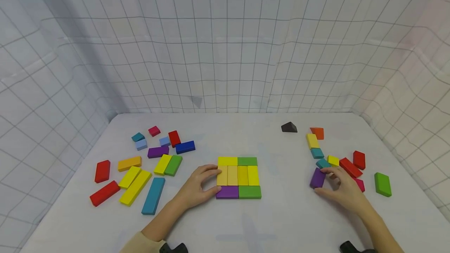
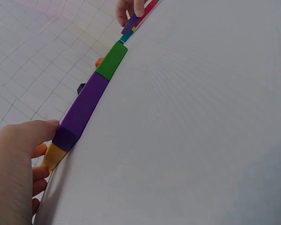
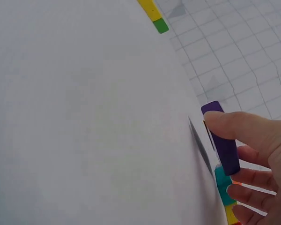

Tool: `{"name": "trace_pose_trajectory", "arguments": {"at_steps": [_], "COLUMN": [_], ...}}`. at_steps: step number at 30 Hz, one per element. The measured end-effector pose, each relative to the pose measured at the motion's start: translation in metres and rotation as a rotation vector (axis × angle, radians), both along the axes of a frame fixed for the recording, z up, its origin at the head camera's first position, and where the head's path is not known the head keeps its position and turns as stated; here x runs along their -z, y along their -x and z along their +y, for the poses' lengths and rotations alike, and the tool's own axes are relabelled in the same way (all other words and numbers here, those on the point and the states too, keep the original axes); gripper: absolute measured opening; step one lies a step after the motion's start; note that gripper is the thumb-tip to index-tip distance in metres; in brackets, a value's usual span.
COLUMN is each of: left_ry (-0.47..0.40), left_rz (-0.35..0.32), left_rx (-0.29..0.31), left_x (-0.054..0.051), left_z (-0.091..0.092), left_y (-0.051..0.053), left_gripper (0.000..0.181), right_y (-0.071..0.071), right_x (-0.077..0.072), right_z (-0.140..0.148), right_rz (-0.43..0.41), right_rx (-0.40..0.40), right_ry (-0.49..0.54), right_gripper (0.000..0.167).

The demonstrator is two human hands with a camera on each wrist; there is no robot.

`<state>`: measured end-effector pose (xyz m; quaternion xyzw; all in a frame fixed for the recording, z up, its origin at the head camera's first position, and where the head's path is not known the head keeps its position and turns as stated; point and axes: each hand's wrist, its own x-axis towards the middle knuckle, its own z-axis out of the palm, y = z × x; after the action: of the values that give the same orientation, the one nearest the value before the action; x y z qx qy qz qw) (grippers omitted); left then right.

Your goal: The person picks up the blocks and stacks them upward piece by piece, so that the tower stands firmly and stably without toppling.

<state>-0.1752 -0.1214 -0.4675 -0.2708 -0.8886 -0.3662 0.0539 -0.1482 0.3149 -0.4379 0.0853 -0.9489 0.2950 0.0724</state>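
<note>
Several yellow, light orange, green and purple blocks lie edge to edge as a rectangular block layout [image 1: 243,175] on the white table. At its left side my left hand [image 1: 198,186] rests, thumb touching the purple corner block [image 1: 227,192] and fingertips at the light orange block [image 1: 222,176]. In the left wrist view that thumb meets the end of the purple corner block [image 2: 84,110]. My right hand [image 1: 342,190] pinches another purple block [image 1: 318,178] between thumb and fingers. The right wrist view shows this purple block [image 3: 222,140] tilted and raised, its shadow on the table.
Loose blocks lie at the left, among them a long teal block [image 1: 153,196], a long yellow block [image 1: 135,187] and a red block [image 1: 104,193]. Around my right hand are a green block [image 1: 383,184], red blocks [image 1: 350,167] and teal pieces [image 1: 317,153]. A black block [image 1: 289,127] lies farther back.
</note>
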Motion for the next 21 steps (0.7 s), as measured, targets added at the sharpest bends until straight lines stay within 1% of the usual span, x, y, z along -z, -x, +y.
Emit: {"name": "trace_pose_trajectory", "arguments": {"at_steps": [2,4,7,10,14,17,19,21], "left_ry": [0.000,-0.004,-0.010,-0.010,0.000,0.004,0.007,0.008], "left_rz": [0.005,0.011,0.016,0.018,0.018,0.016,0.015,0.015], "left_rx": [0.003,0.005,0.006,0.004,0.006,0.010,0.011,0.011], "left_x": [0.000,0.000,0.000,0.000,-0.002,-0.002,-0.002,-0.003], "left_z": [0.000,0.001,0.001,0.001,0.001,0.001,0.001,0.001], "left_y": [0.000,0.000,-0.001,-0.002,-0.002,-0.002,-0.001,-0.001], "left_gripper": [0.046,0.046,0.045,0.044,0.045,0.045,0.045,0.045], "right_y": [0.003,0.009,0.018,0.028,0.037,0.043,0.046,0.049], "right_x": [-0.005,-0.009,-0.015,-0.018,-0.017,-0.016,-0.014,-0.013], "right_z": [-0.009,-0.021,-0.047,-0.077,-0.117,-0.144,-0.160,-0.173], "right_rz": [0.006,0.021,0.032,0.049,0.060,0.043,0.028,0.009], "right_rx": [-0.024,-0.070,-0.157,-0.251,-0.380,-0.469,-0.514,-0.542], "right_ry": [0.022,0.046,0.089,0.121,0.144,0.151,0.142,0.130], "right_gripper": [0.056,0.055,0.054,0.054,0.054,0.054,0.053,0.053]}}
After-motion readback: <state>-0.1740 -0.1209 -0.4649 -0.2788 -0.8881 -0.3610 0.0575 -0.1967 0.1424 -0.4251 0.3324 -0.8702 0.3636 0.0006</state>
